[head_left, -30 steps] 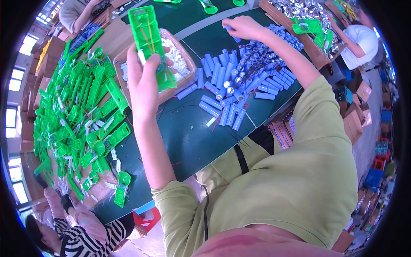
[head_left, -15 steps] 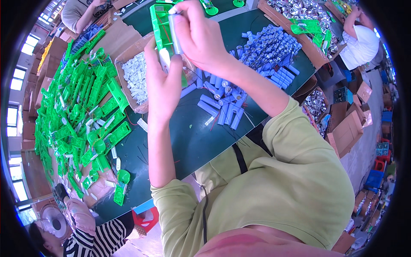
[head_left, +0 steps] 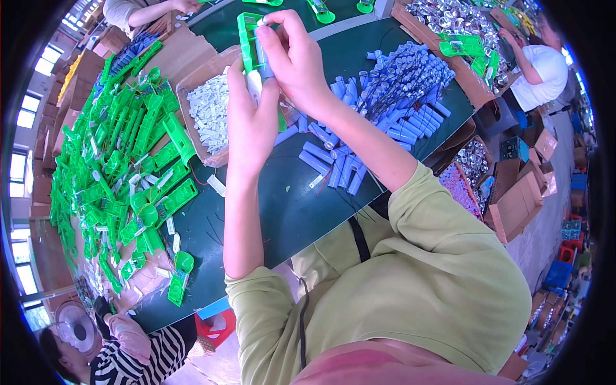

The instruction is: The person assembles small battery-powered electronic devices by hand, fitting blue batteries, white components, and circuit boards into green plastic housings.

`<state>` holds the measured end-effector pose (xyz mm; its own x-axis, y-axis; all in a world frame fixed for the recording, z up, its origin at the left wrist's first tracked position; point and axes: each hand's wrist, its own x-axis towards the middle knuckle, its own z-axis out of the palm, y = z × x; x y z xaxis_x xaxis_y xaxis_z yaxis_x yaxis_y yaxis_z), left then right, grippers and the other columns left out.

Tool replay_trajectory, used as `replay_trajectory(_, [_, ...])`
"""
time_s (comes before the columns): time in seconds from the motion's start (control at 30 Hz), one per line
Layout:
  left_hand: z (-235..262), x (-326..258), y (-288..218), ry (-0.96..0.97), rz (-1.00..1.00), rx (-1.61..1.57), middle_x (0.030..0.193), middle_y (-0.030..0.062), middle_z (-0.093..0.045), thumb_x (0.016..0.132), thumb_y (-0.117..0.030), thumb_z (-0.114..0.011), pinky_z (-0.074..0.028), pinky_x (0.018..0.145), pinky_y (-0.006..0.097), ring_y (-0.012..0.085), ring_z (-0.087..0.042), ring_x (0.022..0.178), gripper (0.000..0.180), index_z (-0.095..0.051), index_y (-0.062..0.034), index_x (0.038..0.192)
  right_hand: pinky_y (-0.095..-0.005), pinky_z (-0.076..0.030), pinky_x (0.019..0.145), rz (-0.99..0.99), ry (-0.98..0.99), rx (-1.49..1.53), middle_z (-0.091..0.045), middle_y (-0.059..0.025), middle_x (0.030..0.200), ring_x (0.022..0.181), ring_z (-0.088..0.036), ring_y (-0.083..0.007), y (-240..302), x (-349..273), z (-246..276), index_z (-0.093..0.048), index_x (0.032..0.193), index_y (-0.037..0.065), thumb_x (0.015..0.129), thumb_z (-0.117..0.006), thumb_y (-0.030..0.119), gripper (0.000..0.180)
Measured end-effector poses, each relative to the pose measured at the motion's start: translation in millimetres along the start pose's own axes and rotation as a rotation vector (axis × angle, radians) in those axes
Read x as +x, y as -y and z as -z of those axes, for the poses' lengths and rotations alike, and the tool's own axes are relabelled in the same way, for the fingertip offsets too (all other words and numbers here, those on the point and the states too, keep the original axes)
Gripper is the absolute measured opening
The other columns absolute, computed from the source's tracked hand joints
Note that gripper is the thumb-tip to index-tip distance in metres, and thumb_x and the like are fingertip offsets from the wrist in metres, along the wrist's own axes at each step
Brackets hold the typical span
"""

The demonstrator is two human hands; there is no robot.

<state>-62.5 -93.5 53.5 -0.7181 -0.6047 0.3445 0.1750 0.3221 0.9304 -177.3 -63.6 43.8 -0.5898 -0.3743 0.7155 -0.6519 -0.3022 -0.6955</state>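
Near the far side of the green table I hold up a narrow green plastic housing point(head_left: 246, 37), its open side facing me. My left hand point(head_left: 251, 125) is closed around its lower part, next to a small white piece point(head_left: 254, 86). My right hand point(head_left: 294, 63) grips a blue-grey cylindrical battery point(head_left: 262, 59) lengthwise against the housing, fingertips at the upper end. Whether the battery sits fully inside cannot be made out. Below my right forearm lie several blue battery cells point(head_left: 346, 168) with dark wires.
A heap of green housings point(head_left: 128, 167) covers the left side. Beside my left hand stands a cardboard box point(head_left: 183, 96) of small white parts. A larger pile of wired blue cells point(head_left: 410, 83) lies right, near a carton of shiny metal parts point(head_left: 449, 16). Other people work around the table.
Both hands have shifted slightly right and down in the picture with the housing. The battery is now closer against the housing, and less of it shows.
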Motion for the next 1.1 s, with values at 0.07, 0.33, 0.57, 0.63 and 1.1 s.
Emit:
replay_trajectory(0.07, [-0.8,0.2,-5.3,-0.002,0.018,0.055,0.094,0.0075,-0.056,0.087,-0.006,-0.049,-0.046,0.068,0.024,0.0097,-0.055,0.082,0.033,-0.043,0.0005,0.119,-0.0307,-0.041,0.056,0.068,-0.131,-0.031,-0.052,-0.0092,0.077,0.065,-0.052,-0.0181,-7.1,1.3,-3.9,-0.046,0.115,0.005,0.09,-0.055,0.026,0.034])
replay_trajectory(0.33, [41.2,10.6,-2.8,-0.058,0.187,-0.324,0.091,0.0127,-0.06,0.088,-0.012,-0.046,-0.051,0.061,0.03,0.0154,-0.058,0.072,0.024,-0.048,-0.0003,0.109,-0.0277,-0.044,0.07,-0.535,0.288,0.646,-0.05,-0.011,0.099,0.074,-0.052,-0.0125,-10.4,30.2,-11.5,-0.025,0.135,0.009,0.09,-0.053,0.039,0.061])
replay_trajectory(0.57, [126.9,4.2,-29.1,-0.737,-0.038,-0.201,0.1,0.019,-0.06,0.091,-0.016,-0.041,-0.053,0.064,0.034,0.0202,-0.06,0.078,0.026,-0.048,0.0039,0.107,-0.0359,-0.05,0.069,0.096,0.814,-0.562,-0.067,-0.009,0.085,0.078,-0.064,-0.0275,-99.3,43.3,-33.1,-0.064,0.103,0.011,0.084,-0.049,0.02,0.026])
replay_trajectory(0.63, [131.1,-1.1,-35.9,-0.752,-0.074,-0.219,0.098,0.0183,-0.061,0.091,-0.015,-0.041,-0.053,0.061,0.033,0.02,-0.061,0.075,0.024,-0.046,0.0019,0.106,-0.0367,-0.049,0.068,0.372,0.824,-0.659,-0.066,-0.0095,0.083,0.078,-0.064,-0.0276,-134.5,39.7,-56.4,-0.064,0.095,0.009,0.08,-0.053,0.018,0.021])
replay_trajectory(1.1, [125.8,-6.6,-45.0,-0.692,-0.096,-0.193,0.094,0.0162,-0.062,0.088,-0.012,-0.044,-0.053,0.058,0.032,0.0192,-0.061,0.069,0.028,-0.043,0.0013,0.113,-0.0375,-0.051,0.069,0.633,0.819,-0.863,-0.063,-0.0134,0.083,0.08,-0.064,-0.0282,-153.9,20.3,-95.7,-0.061,0.077,0.002,0.076,-0.057,0.009,0.008])
